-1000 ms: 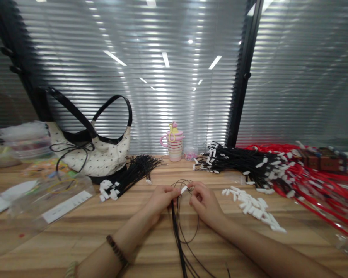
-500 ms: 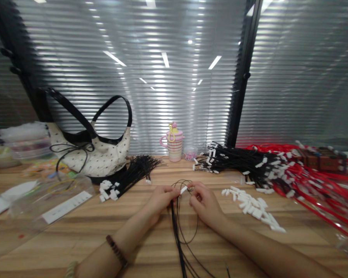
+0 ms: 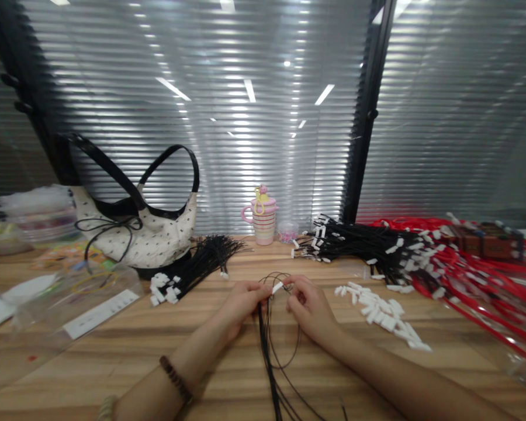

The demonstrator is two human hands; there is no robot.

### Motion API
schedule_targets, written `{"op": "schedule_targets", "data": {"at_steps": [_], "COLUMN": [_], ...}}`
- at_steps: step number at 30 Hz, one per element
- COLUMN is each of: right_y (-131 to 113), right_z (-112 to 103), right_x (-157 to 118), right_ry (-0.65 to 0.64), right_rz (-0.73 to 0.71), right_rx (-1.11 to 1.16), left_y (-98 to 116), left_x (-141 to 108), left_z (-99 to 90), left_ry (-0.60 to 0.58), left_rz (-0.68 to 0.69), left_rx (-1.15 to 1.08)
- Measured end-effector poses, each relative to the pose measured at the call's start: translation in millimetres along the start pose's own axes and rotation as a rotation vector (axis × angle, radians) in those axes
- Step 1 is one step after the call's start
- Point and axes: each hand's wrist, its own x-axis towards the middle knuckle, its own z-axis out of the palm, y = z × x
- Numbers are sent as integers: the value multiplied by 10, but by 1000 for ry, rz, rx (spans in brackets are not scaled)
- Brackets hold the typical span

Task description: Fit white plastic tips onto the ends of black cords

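Observation:
Near the middle of the table, my left hand (image 3: 246, 301) is closed, its thumb and finger pinching black cords (image 3: 265, 351) beside a small white piece (image 3: 277, 287). The cords hang down toward the table's near edge, with thin loops curving out to the right. My right hand (image 3: 309, 304) has its fingers curled together just right of the white piece, at the thin black cord loops; what exactly its fingertips pinch is too small to tell. Loose white pieces (image 3: 379, 310) lie on the wooden table (image 3: 219, 380) to the right of my right hand.
Left of my hands lie a black cord bundle (image 3: 213, 257) with white ends, a spotted bag (image 3: 158, 240) and a plastic sleeve (image 3: 100, 310). A pink striped cup (image 3: 264, 222) stands behind. Black cords (image 3: 359, 240) and red cords (image 3: 477, 280) are heaped at the right.

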Motion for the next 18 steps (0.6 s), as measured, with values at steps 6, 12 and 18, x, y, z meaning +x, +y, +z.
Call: {"op": "schedule_targets", "data": {"at_steps": [6,12,18], "right_y": [-7,-17,-13], "right_z": [-8,-4,-3], "right_x": [-22,-15,-18], "right_ry": [-18,-25,-22], "right_rz": [34,40,18], "right_rx": [1,-10,13], "left_y": [24,31,62], "left_x": [-20,-18,-31], "left_z": [5,6,13], "left_ry": [5,8,-31], "left_rz": [3,8,-15], "left_rx": [-8,15,-44]}}
